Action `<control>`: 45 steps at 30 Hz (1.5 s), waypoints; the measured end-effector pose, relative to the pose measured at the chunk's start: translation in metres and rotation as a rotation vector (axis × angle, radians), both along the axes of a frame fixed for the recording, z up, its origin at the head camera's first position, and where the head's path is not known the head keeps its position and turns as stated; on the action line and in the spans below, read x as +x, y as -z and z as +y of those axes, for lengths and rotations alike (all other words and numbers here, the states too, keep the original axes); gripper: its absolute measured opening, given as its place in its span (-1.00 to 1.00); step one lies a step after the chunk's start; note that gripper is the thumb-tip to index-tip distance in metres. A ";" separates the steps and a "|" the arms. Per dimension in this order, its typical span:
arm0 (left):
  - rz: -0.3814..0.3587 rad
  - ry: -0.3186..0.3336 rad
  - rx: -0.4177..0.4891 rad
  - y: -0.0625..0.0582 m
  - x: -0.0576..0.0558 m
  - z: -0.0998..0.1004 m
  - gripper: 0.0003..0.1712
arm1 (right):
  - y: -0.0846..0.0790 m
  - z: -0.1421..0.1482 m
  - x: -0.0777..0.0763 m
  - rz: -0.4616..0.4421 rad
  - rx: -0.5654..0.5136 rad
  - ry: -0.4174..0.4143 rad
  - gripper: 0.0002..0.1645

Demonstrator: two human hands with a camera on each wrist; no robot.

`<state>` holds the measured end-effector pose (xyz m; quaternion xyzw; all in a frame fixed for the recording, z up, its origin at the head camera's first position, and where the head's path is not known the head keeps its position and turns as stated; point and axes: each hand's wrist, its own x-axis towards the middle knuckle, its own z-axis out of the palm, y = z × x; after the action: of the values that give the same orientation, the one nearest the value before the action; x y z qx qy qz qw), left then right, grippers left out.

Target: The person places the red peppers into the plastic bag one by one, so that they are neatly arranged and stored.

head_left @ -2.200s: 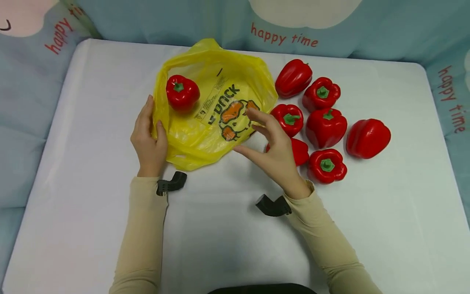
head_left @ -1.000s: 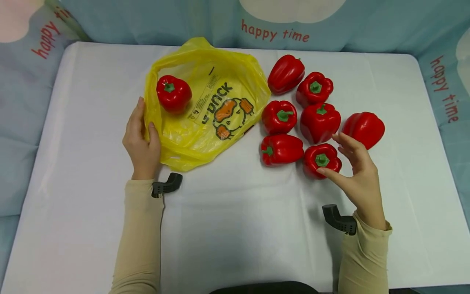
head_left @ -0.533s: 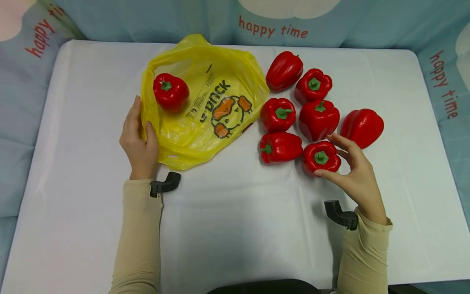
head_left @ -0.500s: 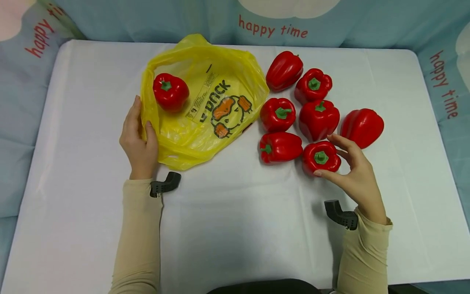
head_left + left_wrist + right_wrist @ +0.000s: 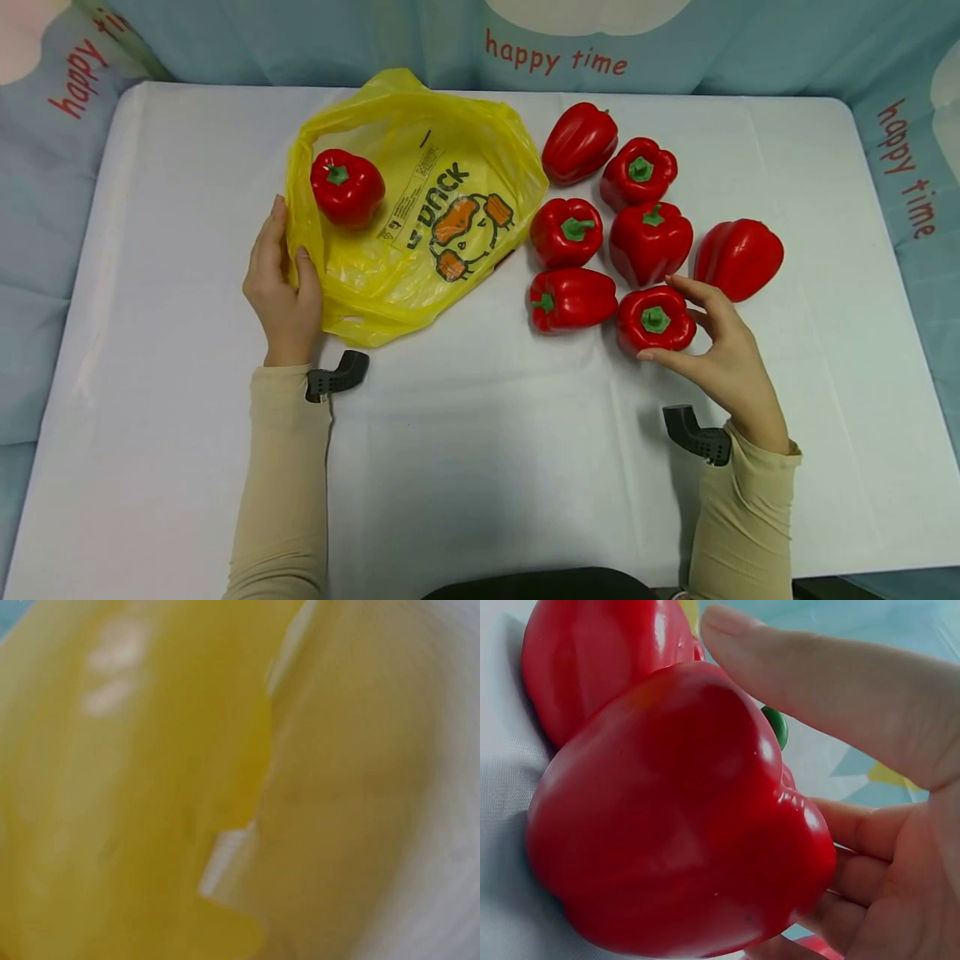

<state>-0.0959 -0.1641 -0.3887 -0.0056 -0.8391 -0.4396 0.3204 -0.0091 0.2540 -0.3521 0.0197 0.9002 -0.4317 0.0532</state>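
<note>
My left hand (image 5: 285,292) holds the left side of a yellow plastic bag (image 5: 405,308), thumb overlapping its edge and fingers along the outside. The bag lies with its mouth spread, and one red bell pepper (image 5: 348,196) is inside at the left. In the left wrist view, yellow plastic (image 5: 150,787) covers most of the picture. My right hand (image 5: 723,358) flanks the front red bell pepper (image 5: 654,321), which stands with its green stem up. In the right wrist view, the straight thumb (image 5: 817,675) lies along that pepper's (image 5: 675,817) edge, with the fingers on its other side.
Several more red bell peppers cluster right of the bag, among them a pepper on its side (image 5: 573,300) left of the one at my right hand and another pepper (image 5: 738,260) just behind that hand. The white table (image 5: 480,467) is bordered by a blue printed curtain (image 5: 420,42).
My right hand has left the bag's right edge and moved right to the front pepper, then its thumb has slid slightly further around it. My left hand stays on the bag. The view shifted slightly.
</note>
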 end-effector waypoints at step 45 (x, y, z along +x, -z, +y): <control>0.035 0.009 0.032 0.017 -0.007 -0.016 -0.58 | -0.001 0.000 0.000 -0.127 0.058 -0.060 0.16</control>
<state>-0.1030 -0.1797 -0.4059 -0.0118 -0.8263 -0.4541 0.3331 -0.0096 0.2540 -0.3509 0.0217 0.9073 -0.4017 0.1223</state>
